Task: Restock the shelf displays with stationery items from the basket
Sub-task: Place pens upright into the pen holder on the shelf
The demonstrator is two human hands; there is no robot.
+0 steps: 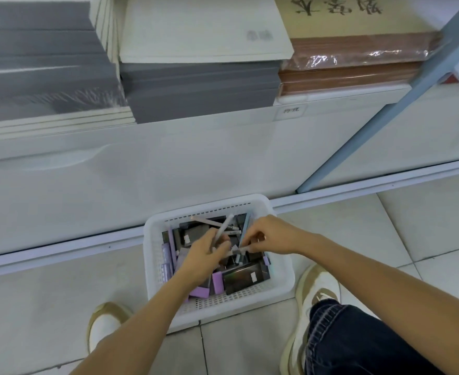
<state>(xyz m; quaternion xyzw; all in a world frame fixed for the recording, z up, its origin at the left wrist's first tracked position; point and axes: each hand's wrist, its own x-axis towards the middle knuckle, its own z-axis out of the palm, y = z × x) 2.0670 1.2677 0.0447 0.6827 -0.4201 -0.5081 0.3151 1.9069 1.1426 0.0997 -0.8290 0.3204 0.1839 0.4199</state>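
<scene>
1 white basket (pixel 283 280), 2 hands in it: left hand (pixel 201 257), right hand (pixel 274 235). 2 shoes (pixel 317 289), 3 paper stacks (pixel 201 87) on shelf (pixel 344 94). pens (pixel 224 226) + boxes (pixel 246 278) too jumbled to count tbh

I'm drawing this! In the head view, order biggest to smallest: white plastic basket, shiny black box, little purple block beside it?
1. white plastic basket
2. shiny black rectangular box
3. small purple block
All lie about equally near the camera.

The left forearm (pixel 147 315) and right forearm (pixel 371 269) are bare. Below the fingers (pixel 221 249), a dark blue denim trouser leg (pixel 358 339) shows. The left shoe (pixel 106 326) and right shoe (pixel 317 290) are white sneakers with tan trim.
</scene>
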